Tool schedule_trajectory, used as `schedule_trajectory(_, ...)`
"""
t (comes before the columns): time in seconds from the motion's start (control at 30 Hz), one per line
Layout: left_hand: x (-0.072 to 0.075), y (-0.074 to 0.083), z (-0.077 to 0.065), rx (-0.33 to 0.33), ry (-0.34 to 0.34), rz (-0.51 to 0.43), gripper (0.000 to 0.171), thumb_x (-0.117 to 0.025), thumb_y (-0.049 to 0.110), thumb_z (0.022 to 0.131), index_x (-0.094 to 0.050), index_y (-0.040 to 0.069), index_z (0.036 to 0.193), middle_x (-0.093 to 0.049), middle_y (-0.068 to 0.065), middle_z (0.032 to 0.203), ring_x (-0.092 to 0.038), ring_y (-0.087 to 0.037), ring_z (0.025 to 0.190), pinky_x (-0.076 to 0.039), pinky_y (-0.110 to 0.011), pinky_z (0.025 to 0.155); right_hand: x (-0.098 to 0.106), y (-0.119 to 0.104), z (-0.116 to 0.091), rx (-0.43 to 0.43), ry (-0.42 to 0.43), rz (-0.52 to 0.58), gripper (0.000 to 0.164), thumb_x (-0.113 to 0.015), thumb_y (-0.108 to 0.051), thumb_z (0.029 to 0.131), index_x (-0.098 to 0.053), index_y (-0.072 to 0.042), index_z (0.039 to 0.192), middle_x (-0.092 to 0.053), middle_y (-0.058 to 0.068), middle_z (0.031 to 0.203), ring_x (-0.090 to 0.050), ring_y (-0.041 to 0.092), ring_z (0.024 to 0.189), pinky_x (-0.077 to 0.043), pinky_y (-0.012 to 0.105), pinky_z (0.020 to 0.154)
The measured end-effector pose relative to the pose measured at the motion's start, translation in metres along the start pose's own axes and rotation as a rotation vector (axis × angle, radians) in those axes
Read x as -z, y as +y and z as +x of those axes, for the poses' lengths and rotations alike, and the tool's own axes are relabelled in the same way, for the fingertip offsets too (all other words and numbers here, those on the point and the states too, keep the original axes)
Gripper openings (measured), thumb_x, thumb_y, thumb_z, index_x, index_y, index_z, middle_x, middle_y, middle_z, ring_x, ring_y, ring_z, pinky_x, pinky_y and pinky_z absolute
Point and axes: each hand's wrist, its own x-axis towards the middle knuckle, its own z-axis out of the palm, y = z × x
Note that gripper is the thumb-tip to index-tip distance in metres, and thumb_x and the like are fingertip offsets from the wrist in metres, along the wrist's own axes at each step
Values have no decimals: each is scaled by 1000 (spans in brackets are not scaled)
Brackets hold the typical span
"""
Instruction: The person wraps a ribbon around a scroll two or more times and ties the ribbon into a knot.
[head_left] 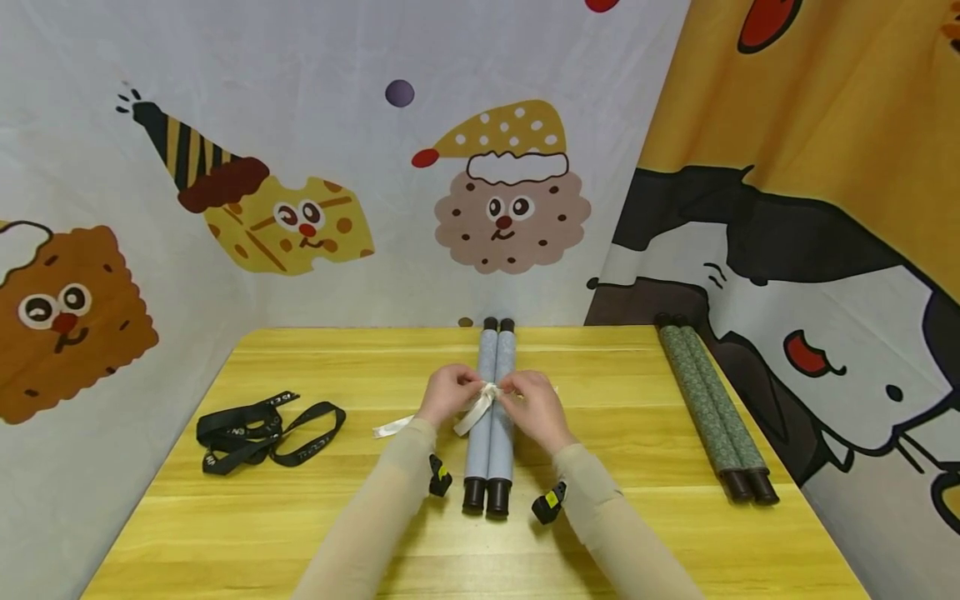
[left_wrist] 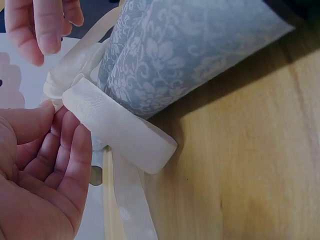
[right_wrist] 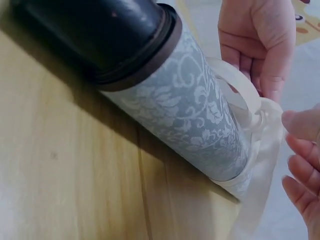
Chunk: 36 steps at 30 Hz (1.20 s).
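Head view: white ribbon (head_left: 474, 414) circles two blue rolls (head_left: 501, 442) laid parallel on the counter (head_left: 262, 517), presumably so it spans both. Left hand (head_left: 448, 392) pinches the ribbon near its knot, apparently for steadiness; whether the right hand (head_left: 534, 404) alongside grips cannot be determined.

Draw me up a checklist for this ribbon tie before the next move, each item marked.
1. Left hand pinching the white ribbon: ok.
2. Right hand gripping it firmly: cannot tell; fingertips are close to the ribbon.
3. Two blue rolls side by side: ok.
4. Ribbon snug round both rolls: cannot tell; the underside is hidden.
5. Black strap clear of the rolls: ok, off to the left.
6. Green rolls apart from them: ok, at right.
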Motion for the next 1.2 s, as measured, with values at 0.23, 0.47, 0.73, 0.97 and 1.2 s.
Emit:
schedule_trajectory(0.23, 3, -2, 0, 18, -9, -66, 10, -72, 9, 91, -73, 1, 86, -67, -4, 75, -59, -11, 64, -52, -26, 59, -1, -4, -1, 213, -143, -152, 17, -82, -13, 83, -73, -13, 97, -68, -3, 96, -60, 18, 93, -50, 35, 85)
schedule_trajectory(0.47, 4, -3, 0, 68, -14, -118, 10, -71, 7, 92, -73, -2, 87, -68, -5, 75, -62, -13, 65, -55, -28, 61, -8, -10, 4, 324, -213, -264, 27, -83, -16, 82, -72, -16, 107, -68, -3, 100, -60, 16, 94, -52, 32, 82)
schedule_trajectory(0.73, 5, -8, 1, 109, -34, -154, 11, -70, 7, 92, -72, -3, 90, -68, -6, 77, -62, -12, 65, -55, -29, 64, -11, -22, 12, 319, -310, -396, 27, -80, -17, 86, -72, -16, 111, -68, 0, 100, -62, 18, 91, -53, 33, 79)
schedule_trajectory(0.97, 6, -8, -1, 93, -19, -101, 9, -70, 7, 92, -72, -2, 89, -69, -8, 79, -64, -18, 71, -56, -34, 67, -16, -22, 10, 314, -292, -410, 9, -79, -17, 85, -70, -17, 85, -63, -1, 85, -58, 19, 79, -51, 34, 72)
schedule_trajectory(1.2, 9, -14, -1, 58, 36, 12, 6, -71, 7, 90, -71, 2, 87, -66, -4, 77, -59, -15, 70, -52, -30, 65, -14, -7, 0, 242, -225, -253, 8, -80, -13, 84, -74, -14, 89, -70, -2, 90, -62, 18, 86, -52, 34, 79)
